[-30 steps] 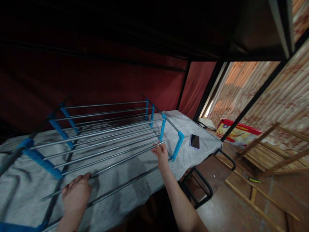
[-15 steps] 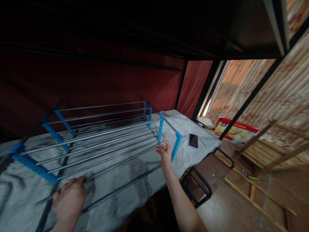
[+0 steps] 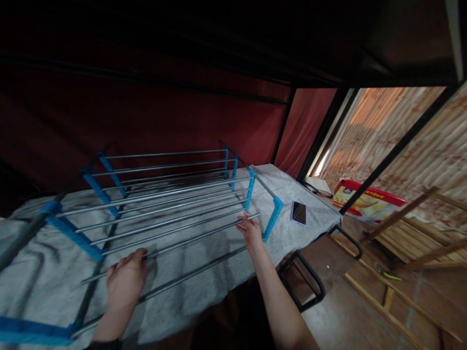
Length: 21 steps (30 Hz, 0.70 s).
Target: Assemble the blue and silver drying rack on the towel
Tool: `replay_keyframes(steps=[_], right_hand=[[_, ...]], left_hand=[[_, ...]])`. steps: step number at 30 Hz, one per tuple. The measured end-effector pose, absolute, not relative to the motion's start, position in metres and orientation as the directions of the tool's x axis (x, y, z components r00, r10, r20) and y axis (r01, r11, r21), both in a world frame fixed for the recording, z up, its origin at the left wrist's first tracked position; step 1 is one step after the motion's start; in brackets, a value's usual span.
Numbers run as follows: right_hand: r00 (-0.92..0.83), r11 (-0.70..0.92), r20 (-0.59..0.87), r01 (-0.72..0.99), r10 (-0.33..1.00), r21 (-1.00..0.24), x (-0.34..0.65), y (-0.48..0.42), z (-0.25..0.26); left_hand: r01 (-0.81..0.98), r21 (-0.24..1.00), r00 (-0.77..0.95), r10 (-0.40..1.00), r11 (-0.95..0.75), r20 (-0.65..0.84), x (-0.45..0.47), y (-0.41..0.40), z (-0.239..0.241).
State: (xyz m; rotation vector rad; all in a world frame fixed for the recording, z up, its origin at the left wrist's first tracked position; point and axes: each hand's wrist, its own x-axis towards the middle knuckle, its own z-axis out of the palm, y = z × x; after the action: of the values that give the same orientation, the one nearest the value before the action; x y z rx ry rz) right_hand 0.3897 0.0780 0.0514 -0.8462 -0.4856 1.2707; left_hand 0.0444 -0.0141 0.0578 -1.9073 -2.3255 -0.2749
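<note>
A loose grey metal rod (image 3: 197,239) is held between my two hands, lying slantwise in front of the rack. My left hand (image 3: 127,277) wraps round it near its left end, which sticks out past the hand. My right hand (image 3: 251,230) pinches it near its right end with the fingertips. The rack (image 3: 160,198) is made of several metal rods joined by blue plastic brackets. Closest to the rod's right end is a blue bracket (image 3: 273,218); another blue bracket (image 3: 75,238) stands left of my left hand. My left palm and fingertips are partly hidden.
The rack rests on a grey blanket (image 3: 204,287) over a bed with a dark metal frame. A phone (image 3: 299,213) lies right of the rack. Beyond are a red and yellow box (image 3: 368,201), wooden frames (image 3: 390,291) on the floor and a black metal bar (image 3: 321,291).
My view has shifted left, so the rack and phone appear further right. Both hands still grip the rod; its right end now shows past my right fingers.
</note>
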Motion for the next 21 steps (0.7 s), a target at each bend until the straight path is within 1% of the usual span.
replay_keyframes(steps=[4, 8, 10, 14, 21], right_hand=[[0.129, -0.113, -0.267, -0.676, 0.955, -0.729, 0.385, 0.076, 0.037], [0.000, -0.242, -0.322, -0.659, 0.947, -0.712, 0.379, 0.077, 0.022], [-0.041, -0.276, -0.329, -0.644, 0.943, -0.713, 0.377, 0.077, 0.018], [-0.078, -0.319, -0.350, -0.623, 0.934, -0.714, 0.371, 0.075, 0.014], [-0.142, -0.361, -0.358, -0.643, 0.923, -0.675, 0.360, 0.073, 0.012]], left_hand=[[0.991, 0.088, -0.121, 0.959, 0.101, 0.258, 0.061, -0.016, 0.063], [0.994, 0.105, 0.000, 0.947, -0.035, 0.321, 0.077, -0.017, 0.065], [0.992, 0.099, 0.037, 0.940, -0.074, 0.340, 0.082, -0.017, 0.064], [0.991, 0.096, 0.049, 0.930, -0.090, 0.365, 0.087, -0.019, 0.058], [0.989, 0.084, 0.073, 0.897, -0.122, 0.437, 0.089, -0.018, 0.055]])
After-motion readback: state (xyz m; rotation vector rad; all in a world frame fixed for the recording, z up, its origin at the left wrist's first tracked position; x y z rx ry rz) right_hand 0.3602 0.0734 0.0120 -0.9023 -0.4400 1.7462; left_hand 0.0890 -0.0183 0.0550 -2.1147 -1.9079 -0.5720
